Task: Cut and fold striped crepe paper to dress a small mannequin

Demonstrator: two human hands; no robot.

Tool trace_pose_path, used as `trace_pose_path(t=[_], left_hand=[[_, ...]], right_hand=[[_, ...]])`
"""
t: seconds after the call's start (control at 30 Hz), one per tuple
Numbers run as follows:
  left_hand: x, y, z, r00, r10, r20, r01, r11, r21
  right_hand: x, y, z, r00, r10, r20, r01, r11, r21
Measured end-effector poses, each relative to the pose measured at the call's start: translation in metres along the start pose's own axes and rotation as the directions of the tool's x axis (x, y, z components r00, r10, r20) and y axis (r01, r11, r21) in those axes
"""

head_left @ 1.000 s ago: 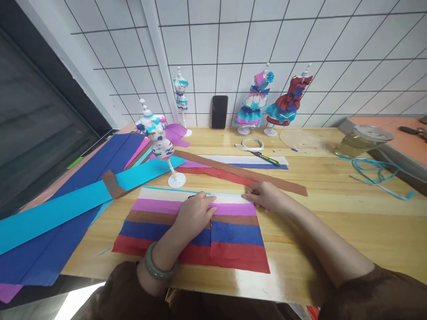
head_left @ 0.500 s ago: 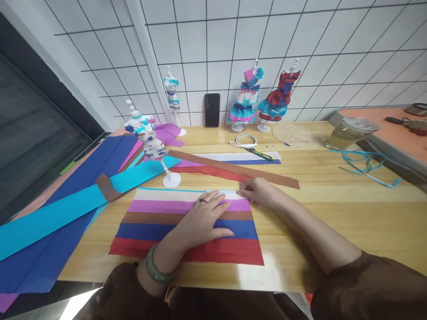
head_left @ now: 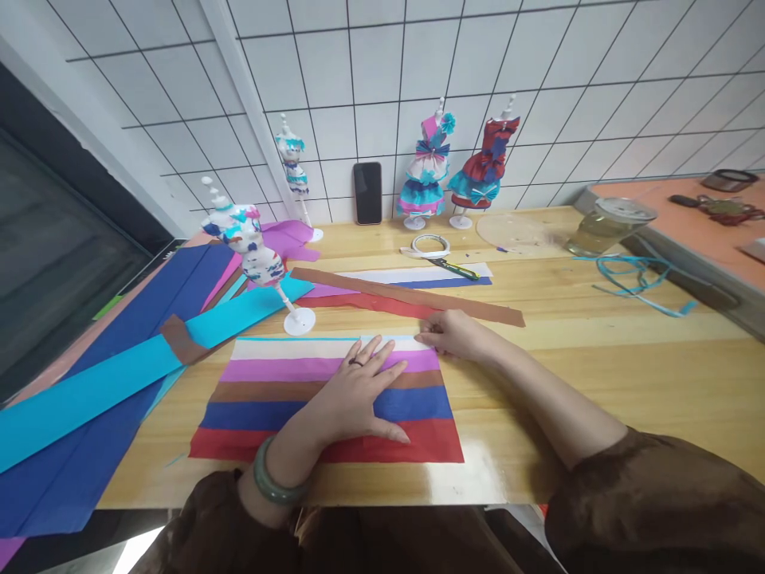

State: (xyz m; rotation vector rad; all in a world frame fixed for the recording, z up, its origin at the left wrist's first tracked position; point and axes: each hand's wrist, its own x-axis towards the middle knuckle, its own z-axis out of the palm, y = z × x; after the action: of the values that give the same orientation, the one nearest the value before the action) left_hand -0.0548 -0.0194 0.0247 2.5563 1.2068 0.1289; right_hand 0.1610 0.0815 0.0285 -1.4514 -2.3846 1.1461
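A sheet of striped crepe paper lies flat near the table's front edge, with bands of white, purple, brown, blue and red and a thin turquoise line along its far edge. My left hand rests on it palm down, fingers spread across the white, purple and blue bands. At the sheet's far right corner my right hand has its fingers pinched on the white band's edge; the fingertips are partly hidden. Just beyond that hand lie a brown strip and a red strip.
A paint-marked mini dress form stands at left beside wide turquoise and blue strips. Toward the wall are a tape roll, a cutter, a phone and more dress forms. A cup and blue ribbon are at right.
The whole view has shifted a little. My left thumb has moved down from the blue band to the red one, spreading the hand wider. My right hand stays at the sheet's corner.
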Motion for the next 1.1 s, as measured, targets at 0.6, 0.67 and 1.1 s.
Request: trace_pose_path(t=[0.6,0.67,1.1], left_hand=[[-0.003,-0.002,0.004,1.000,0.016,-0.024,-0.016,1.000,-0.012],[-0.003,-0.003,0.005,0.999,0.020,-0.029,-0.020,1.000,-0.010],[-0.004,0.000,0.002,1.000,-0.002,-0.018,0.001,1.000,-0.012]], right_hand=[[-0.088,-0.018,0.054,0.895,-0.431,-0.114,0.272,0.731,-0.626],[-0.095,-0.010,0.064,0.914,-0.398,-0.078,0.263,0.728,-0.633],[-0.091,-0.015,0.064,0.915,-0.386,-0.119,0.247,0.767,-0.592]])
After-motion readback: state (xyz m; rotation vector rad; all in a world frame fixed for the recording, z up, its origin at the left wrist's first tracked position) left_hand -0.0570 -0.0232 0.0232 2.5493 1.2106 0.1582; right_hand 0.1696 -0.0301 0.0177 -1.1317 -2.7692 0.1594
